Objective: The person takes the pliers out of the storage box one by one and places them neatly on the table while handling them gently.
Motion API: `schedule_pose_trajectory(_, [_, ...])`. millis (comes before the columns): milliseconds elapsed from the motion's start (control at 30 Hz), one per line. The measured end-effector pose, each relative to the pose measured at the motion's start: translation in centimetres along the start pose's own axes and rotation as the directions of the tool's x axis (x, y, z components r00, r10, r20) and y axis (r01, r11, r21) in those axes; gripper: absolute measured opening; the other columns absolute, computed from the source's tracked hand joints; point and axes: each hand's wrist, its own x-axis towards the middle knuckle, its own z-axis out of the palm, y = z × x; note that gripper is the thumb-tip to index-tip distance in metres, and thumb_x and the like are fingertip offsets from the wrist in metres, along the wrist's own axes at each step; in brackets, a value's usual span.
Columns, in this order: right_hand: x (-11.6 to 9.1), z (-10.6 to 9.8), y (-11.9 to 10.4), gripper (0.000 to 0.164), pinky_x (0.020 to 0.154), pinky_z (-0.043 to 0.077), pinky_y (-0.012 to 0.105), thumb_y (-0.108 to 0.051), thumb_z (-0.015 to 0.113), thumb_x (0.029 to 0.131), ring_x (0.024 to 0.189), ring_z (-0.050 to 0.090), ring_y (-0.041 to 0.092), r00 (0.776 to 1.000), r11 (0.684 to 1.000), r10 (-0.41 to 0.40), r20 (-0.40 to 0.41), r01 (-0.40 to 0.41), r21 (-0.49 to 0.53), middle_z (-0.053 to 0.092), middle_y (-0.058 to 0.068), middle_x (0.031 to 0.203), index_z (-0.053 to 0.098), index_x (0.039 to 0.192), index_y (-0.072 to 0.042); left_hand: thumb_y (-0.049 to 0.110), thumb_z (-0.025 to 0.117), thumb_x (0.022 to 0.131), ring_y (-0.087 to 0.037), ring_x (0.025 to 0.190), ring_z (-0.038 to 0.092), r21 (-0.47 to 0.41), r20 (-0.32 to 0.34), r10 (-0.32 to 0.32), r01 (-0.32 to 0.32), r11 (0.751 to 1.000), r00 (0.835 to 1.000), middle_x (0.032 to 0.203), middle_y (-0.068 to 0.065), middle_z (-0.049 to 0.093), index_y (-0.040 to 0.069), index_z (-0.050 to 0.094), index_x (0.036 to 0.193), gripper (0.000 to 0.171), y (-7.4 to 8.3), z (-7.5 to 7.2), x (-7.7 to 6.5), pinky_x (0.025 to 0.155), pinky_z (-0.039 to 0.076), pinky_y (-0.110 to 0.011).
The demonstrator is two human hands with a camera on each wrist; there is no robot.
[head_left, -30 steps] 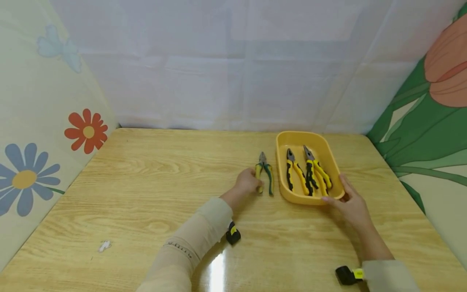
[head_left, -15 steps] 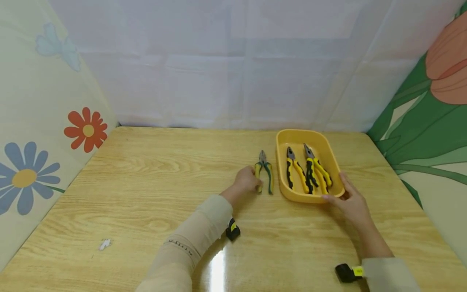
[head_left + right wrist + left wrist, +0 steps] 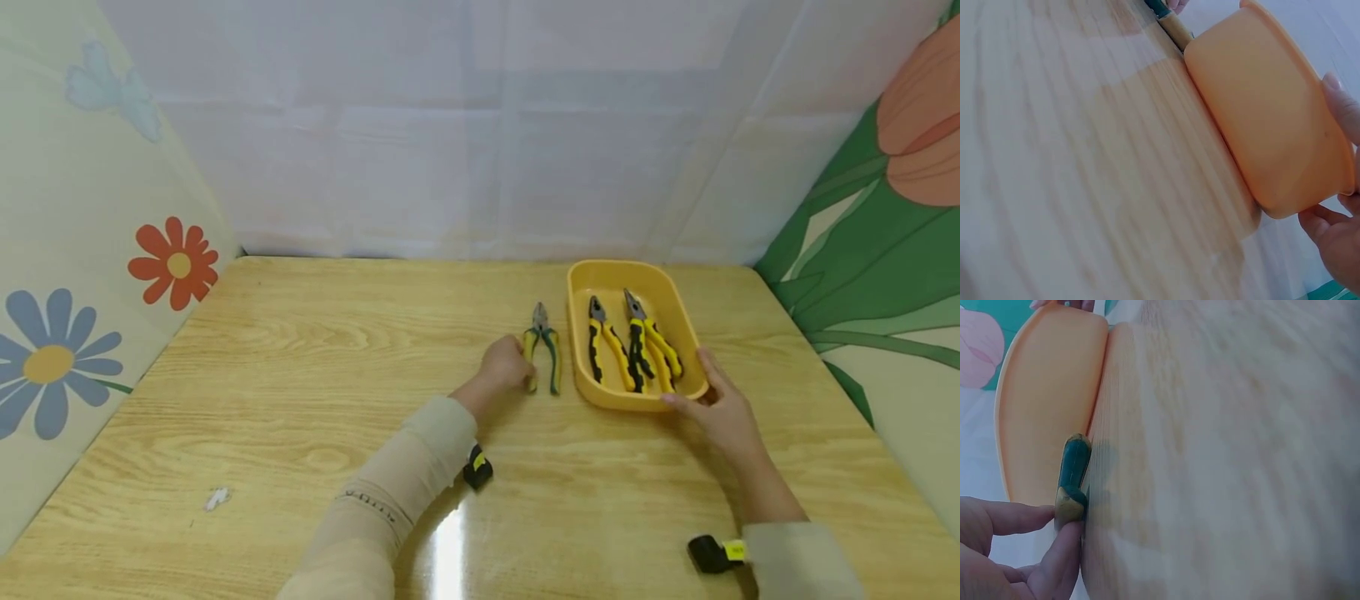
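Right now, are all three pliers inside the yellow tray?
No, only two pliers lie in the tray; the third lies on the table beside it, at the left hand.

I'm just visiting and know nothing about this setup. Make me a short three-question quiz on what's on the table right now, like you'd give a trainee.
1. How many pliers lie inside the yellow tray?
2. True or false: the left hand is at the handles of the green-handled pliers, which lie on the table beside the tray.
3. Which part of the tray does the right hand hold: A) far rim, B) near right corner, C) left wall?

Key
1. Two, both yellow and black.
2. True; its fingertips pinch a handle end.
3. B.
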Motion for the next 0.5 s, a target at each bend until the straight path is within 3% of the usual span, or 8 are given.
schedule_pose_trajectory(300, [0.18, 0.08, 0.12, 0.084, 0.084, 0.011, -0.005, -0.031, 0.062, 0.079, 0.127, 0.003, 0.026, 1.000, 1.000, -0.028, -0.012, 0.028, 0.012, -0.003, 0.005, 0.142, 0.003, 0.137, -0.020, 0.006, 0.068, 0.071, -0.018, 0.072, 0.051, 0.013, -0.007, 0.002, -0.002, 1.000, 1.000, 0.080, -0.007, 0.053, 0.001, 0.054, 0.093, 0.027, 0.27, -0.43, -0.35, 0.059, 0.045, -0.021])
schedule_pose_trajectory(500, [0.23, 0.16, 0.19, 0.083, 0.086, 0.012, -0.004, -0.030, 0.063, 0.078, 0.127, 0.003, 0.023, 0.999, 0.999, -0.027, -0.023, 0.028, 0.026, -0.001, 0.003, 0.143, 0.005, 0.137, -0.021, 0.010, 0.068, 0.073, -0.017, 0.067, 0.052, -0.062, 0.035, 0.000, 0.002, 0.998, 0.999, 0.083, -0.007, 0.053, 0.000, 0.053, 0.097, 0.030, 0.37, -0.81, -0.52, 0.057, 0.047, -0.022])
